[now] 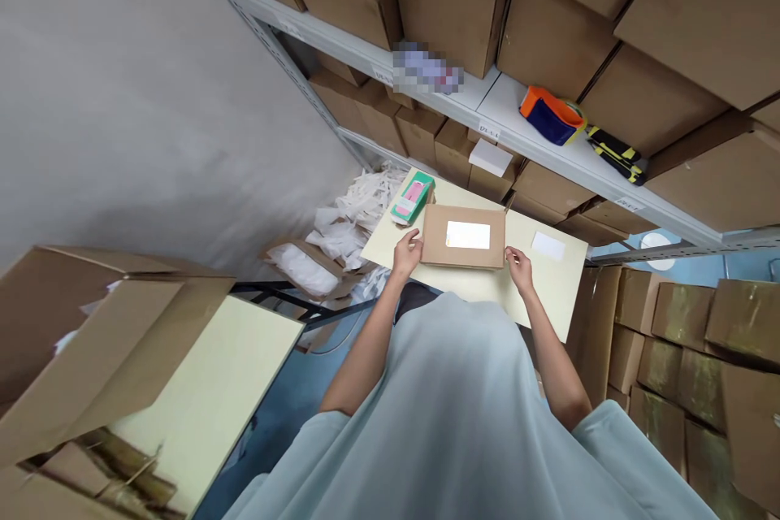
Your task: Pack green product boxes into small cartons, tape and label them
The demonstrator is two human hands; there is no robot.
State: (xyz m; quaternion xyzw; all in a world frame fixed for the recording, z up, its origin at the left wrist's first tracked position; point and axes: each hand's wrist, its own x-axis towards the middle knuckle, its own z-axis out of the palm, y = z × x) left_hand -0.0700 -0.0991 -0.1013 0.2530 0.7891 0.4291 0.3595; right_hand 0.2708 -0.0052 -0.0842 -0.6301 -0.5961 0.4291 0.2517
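Observation:
A flat brown cardboard box (435,240) with a white label (468,235) on its top lies in front of me at the cream table (487,286). My left hand (407,252) is closed at its left edge, the fingers curled against the side. At the lower right corner, my right hand (517,268) pinches the box edge. Whether the box rests fully on the table or is slightly raised, I cannot tell. Beyond my left hand stands a green box with a pink front (413,197). A white paper slip (548,246) lies to the right.
Shelving (366,57) packed with cartons rises behind the table, holding an orange-and-blue tape dispenser (552,115) and a black-and-yellow cutter (615,154). Crumpled white paper (347,227) heaps at the left. An open carton (122,341) sits lower left; stacked cartons (682,357) stand right.

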